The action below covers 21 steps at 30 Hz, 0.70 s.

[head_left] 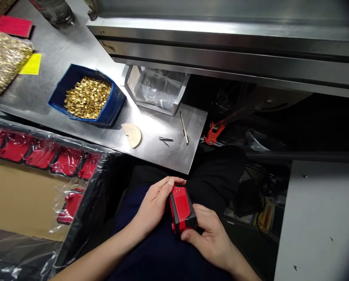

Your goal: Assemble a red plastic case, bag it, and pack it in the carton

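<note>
L grip & R grip both pinching red/blk part, nr steel bench.

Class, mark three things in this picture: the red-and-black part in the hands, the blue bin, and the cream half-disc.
Red-and-black part (182, 207): head view, on its red upward face.
Blue bin (115, 107): head view, on its outer side wall.
Cream half-disc (133, 135): head view, middle of its flat face.
</note>
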Each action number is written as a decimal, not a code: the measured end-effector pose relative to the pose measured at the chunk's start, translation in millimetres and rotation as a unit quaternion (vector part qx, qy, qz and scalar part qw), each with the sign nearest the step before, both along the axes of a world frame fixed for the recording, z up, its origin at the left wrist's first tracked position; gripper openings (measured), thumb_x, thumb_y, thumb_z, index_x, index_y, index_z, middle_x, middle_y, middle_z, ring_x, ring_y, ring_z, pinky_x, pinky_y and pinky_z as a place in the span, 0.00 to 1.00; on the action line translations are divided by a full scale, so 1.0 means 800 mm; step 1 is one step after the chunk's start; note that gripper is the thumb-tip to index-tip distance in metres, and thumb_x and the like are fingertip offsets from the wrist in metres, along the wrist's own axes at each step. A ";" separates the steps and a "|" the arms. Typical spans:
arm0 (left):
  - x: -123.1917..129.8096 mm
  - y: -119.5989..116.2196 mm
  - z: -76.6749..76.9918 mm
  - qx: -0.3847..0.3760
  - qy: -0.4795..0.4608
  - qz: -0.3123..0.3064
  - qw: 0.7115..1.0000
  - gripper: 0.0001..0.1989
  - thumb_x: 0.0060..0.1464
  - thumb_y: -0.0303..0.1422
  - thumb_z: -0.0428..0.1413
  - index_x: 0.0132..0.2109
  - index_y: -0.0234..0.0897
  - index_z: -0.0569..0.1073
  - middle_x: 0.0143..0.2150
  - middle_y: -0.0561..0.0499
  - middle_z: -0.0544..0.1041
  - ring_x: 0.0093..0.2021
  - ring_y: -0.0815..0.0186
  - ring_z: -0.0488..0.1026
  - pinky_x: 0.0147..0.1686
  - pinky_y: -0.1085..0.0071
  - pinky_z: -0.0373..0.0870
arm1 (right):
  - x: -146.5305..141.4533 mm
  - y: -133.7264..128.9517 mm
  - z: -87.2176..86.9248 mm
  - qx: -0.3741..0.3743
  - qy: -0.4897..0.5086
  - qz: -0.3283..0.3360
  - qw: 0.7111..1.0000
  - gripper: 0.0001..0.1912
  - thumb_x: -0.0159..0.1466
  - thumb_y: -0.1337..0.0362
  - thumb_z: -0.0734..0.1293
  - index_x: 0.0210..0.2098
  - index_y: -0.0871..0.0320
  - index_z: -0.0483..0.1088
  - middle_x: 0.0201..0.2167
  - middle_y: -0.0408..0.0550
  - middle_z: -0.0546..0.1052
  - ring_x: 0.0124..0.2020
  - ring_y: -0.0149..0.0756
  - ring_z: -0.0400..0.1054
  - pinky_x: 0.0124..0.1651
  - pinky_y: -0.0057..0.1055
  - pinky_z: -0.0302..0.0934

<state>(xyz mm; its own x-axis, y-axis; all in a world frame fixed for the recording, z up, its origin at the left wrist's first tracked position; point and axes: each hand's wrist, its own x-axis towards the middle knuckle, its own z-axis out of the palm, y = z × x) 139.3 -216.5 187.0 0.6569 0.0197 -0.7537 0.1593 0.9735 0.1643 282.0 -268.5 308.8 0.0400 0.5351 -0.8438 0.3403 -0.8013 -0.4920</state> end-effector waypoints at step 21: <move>-0.036 -0.009 -0.003 -0.008 -0.024 0.197 0.980 0.01 0.61 0.32 0.64 0.40 0.41 0.80 0.41 0.49 0.79 0.43 0.63 0.76 0.46 0.69 0.72 | 0.012 -0.005 0.018 0.161 -0.017 0.198 0.967 0.09 0.72 0.69 0.62 0.38 0.57 0.74 0.33 0.46 0.81 0.38 0.38 0.74 0.37 0.38 0.62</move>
<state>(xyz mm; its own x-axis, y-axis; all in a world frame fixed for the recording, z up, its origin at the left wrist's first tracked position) 110.6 -223.5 184.4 0.6347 0.2671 -0.7251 -0.2376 0.9604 0.1458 291.7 -272.3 323.1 -0.1968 0.7482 -0.6336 0.6105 -0.4121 -0.6763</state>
